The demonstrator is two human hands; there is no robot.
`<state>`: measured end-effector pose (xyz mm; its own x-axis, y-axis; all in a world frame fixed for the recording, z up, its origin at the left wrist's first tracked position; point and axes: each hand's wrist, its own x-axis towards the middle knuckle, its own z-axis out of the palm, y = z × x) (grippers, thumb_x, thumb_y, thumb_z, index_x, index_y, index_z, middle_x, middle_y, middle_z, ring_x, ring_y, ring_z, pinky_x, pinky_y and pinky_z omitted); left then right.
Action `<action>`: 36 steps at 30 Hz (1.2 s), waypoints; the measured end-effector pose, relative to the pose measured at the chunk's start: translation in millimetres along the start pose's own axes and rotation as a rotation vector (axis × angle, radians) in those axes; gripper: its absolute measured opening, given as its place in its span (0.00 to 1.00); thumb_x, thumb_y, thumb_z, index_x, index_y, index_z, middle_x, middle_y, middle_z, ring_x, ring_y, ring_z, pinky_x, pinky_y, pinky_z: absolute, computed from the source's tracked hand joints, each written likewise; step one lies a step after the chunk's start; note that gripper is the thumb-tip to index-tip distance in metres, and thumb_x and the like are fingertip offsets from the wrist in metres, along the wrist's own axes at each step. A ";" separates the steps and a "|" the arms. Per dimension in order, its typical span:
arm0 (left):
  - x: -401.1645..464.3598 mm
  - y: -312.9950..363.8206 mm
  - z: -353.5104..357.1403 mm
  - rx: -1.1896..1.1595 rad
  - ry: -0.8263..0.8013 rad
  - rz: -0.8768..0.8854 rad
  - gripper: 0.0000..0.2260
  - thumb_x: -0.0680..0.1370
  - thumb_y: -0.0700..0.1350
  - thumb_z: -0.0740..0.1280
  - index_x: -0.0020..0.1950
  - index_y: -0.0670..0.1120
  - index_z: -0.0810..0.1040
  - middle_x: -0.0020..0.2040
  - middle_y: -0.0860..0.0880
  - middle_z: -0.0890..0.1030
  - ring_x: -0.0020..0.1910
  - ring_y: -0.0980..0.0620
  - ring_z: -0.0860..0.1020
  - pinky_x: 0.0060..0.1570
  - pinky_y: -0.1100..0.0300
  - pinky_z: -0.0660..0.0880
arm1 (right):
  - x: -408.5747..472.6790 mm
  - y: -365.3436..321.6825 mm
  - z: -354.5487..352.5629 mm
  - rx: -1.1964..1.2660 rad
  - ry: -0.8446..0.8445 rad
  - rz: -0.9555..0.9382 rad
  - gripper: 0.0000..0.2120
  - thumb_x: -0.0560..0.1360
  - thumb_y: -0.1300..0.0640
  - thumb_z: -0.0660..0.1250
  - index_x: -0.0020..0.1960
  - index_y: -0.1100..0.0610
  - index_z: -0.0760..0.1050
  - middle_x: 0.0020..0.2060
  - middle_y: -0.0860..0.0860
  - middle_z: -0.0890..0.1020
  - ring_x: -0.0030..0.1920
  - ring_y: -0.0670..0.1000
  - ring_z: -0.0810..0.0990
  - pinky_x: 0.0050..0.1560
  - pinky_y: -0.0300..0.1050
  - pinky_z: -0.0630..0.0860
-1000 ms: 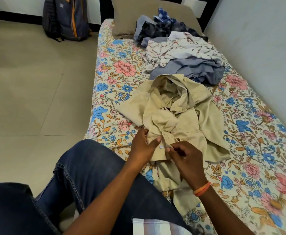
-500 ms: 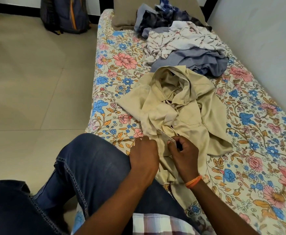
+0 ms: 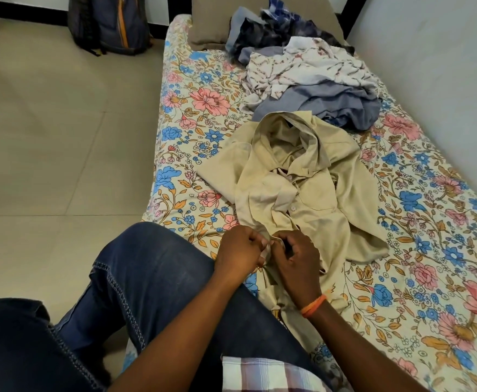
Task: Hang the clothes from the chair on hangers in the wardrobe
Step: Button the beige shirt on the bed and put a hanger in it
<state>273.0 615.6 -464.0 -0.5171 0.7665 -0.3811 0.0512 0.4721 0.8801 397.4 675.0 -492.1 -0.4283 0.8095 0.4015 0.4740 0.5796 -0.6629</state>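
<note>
A crumpled beige shirt [image 3: 296, 190] lies spread on the floral bedsheet [image 3: 192, 154], collar away from me. My left hand [image 3: 240, 250] and my right hand [image 3: 296, 258] meet at its near front edge, each pinching the fabric of the button placket between fingers and thumb. A white button [image 3: 293, 207] shows higher up the placket. An orange band circles my right wrist. Behind the shirt sits a heap of other clothes [image 3: 311, 80]: white patterned, grey-blue and dark checked garments. No hanger, chair or wardrobe is in view.
A brown pillow [image 3: 206, 26] lies at the head of the bed. A dark backpack [image 3: 110, 24] leans on the far wall on the tiled floor [image 3: 47, 137]. A grey wall [image 3: 444, 66] borders the bed's right side. My jeans-clad knee [image 3: 152, 273] rests against the mattress edge.
Both hands have slid down the shirt's front edge toward me and closed tighter together on the placket. The shirt's lower part is pulled nearer.
</note>
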 end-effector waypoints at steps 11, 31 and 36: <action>-3.7 6.2 -2.6 -0.137 -0.018 -0.025 0.11 0.79 0.33 0.63 0.38 0.41 0.79 0.24 0.54 0.79 0.24 0.57 0.77 0.24 0.67 0.70 | 2.2 3.3 -1.2 0.017 -0.059 -0.002 0.07 0.74 0.51 0.66 0.43 0.50 0.81 0.37 0.41 0.79 0.40 0.41 0.76 0.41 0.45 0.74; -5.3 5.5 -11.0 -0.427 0.056 -0.035 0.06 0.73 0.36 0.75 0.36 0.40 0.84 0.33 0.41 0.83 0.32 0.48 0.80 0.38 0.54 0.81 | 1.4 -18.4 5.3 0.324 -0.092 0.294 0.04 0.72 0.64 0.74 0.44 0.57 0.86 0.38 0.50 0.84 0.42 0.44 0.82 0.45 0.33 0.75; 2.7 -0.1 -6.7 -0.465 0.123 -0.067 0.11 0.76 0.31 0.69 0.37 0.42 0.83 0.35 0.41 0.83 0.37 0.44 0.82 0.45 0.48 0.81 | 3.4 -30.8 15.4 0.318 -0.004 0.333 0.04 0.71 0.58 0.77 0.44 0.50 0.85 0.46 0.50 0.80 0.49 0.42 0.78 0.50 0.29 0.70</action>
<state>265.8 614.7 -463.2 -0.6046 0.6705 -0.4299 -0.3590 0.2524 0.8986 369.5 658.5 -480.0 -0.2964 0.9459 0.1317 0.3271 0.2301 -0.9165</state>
